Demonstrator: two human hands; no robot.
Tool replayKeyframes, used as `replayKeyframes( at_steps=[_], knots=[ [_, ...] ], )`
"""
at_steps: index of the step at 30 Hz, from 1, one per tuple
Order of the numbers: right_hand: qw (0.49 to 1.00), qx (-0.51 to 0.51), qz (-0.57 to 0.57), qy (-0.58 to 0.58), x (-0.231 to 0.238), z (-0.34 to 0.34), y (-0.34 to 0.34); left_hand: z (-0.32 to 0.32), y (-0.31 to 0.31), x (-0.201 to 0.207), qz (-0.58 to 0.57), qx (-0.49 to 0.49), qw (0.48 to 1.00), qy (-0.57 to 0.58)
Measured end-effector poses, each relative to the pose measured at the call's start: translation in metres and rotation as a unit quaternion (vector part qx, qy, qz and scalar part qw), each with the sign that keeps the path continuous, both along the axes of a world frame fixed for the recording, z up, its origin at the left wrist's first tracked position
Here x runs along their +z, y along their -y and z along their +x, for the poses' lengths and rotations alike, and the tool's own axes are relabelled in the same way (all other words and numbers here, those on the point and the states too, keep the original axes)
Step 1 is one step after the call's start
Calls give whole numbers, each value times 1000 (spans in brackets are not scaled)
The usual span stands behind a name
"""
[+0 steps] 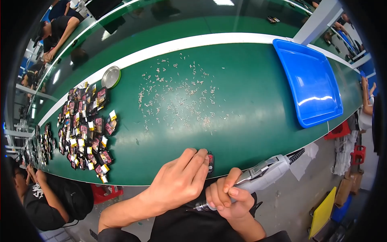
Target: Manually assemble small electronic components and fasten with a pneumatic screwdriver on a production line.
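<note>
Close to the table's near edge, my left hand (180, 177) is bent with its fingers together against the left side of a small black electronic module (210, 163) with a reddish face. The thumb and the module's left edge are hidden behind the fingers. My right hand (229, 197) wraps round a grey electric screwdriver (260, 176), whose black cable (297, 155) leaves its back end. The screwdriver lies level in front of my body, its metal tip (198, 207) pointing left, below my left hand and apart from the module.
Many tiny pins or screws (177, 101) are scattered on the green table (246, 88). On the left are piled modules (82, 131) with white and yellow tabs, beside a round tin (111, 77). A blue tray (314, 82) lies right. Other people (60, 34) sit at the left.
</note>
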State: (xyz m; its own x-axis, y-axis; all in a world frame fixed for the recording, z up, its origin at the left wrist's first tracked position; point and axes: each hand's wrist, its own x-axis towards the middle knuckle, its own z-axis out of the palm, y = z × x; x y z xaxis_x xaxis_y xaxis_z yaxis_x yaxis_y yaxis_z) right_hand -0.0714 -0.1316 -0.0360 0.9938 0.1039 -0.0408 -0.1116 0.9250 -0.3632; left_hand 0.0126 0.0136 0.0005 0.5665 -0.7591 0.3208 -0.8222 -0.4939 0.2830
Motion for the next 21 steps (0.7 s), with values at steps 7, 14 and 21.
replayKeyframes(
  at_steps=[7, 14, 21],
  knots=[
    [998, -21, -59, -10, -3, -3, -4, -11, 4, -11, -15, -49, 995, 82],
    [997, -9, -79, -12, -3, -4, 3, -20, 10, 1, 77, -14, 993, 84],
    [975, -67, -184, 108, 46, 22, 50, -26, 5, -1, 35, -16, 999, -14]
  ],
)
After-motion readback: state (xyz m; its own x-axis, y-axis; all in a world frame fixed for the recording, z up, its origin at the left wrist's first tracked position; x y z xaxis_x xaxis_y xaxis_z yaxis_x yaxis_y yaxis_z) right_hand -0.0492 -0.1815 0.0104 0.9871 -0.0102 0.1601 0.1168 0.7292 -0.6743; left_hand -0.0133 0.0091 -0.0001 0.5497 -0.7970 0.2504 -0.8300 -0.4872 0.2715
